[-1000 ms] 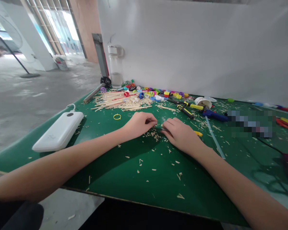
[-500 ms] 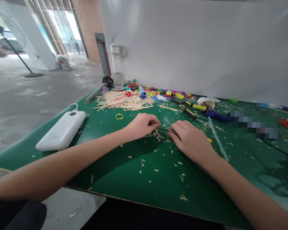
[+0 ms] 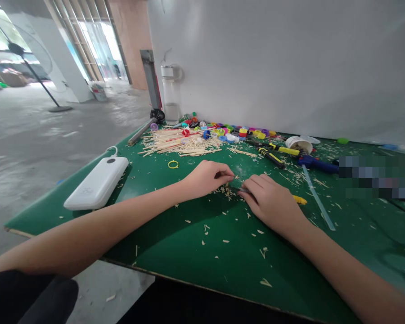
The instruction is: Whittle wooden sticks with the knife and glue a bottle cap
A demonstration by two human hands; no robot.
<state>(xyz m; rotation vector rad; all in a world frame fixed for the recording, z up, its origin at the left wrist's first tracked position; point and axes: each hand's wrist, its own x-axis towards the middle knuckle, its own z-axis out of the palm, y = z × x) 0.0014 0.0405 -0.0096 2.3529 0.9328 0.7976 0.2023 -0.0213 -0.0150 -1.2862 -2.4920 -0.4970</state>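
My left hand (image 3: pixel 209 180) is closed in a pinch above the middle of the green table; whatever lies between its fingertips is too small to make out. My right hand (image 3: pixel 272 198), a short way to the right, is closed around a thin dark tool (image 3: pixel 240 189). The tool's slim end points left, just below my left fingertips, and most of it is hidden in my palm. Pale wood shavings (image 3: pixel 227 192) lie heaped under the fingertips. Beyond the back of my right hand a yellow piece (image 3: pixel 300 200) shows; I cannot tell whether it belongs to the tool.
A white power bank (image 3: pixel 97 183) with a cable lies left. Behind my hands are a yellow ring (image 3: pixel 173 164), wooden sticks (image 3: pixel 165 141), coloured bottle caps (image 3: pixel 243 132) and yellow-black pliers (image 3: pixel 272 157). A tipped cup (image 3: pixel 299 144), blue glue gun (image 3: pixel 319 164) and glue stick (image 3: pixel 319 198) lie right.
The view has swung slightly left, so everything sits further right. The dark tool's slim end has dropped a little away from my left fingertips. Both hands remain closed.
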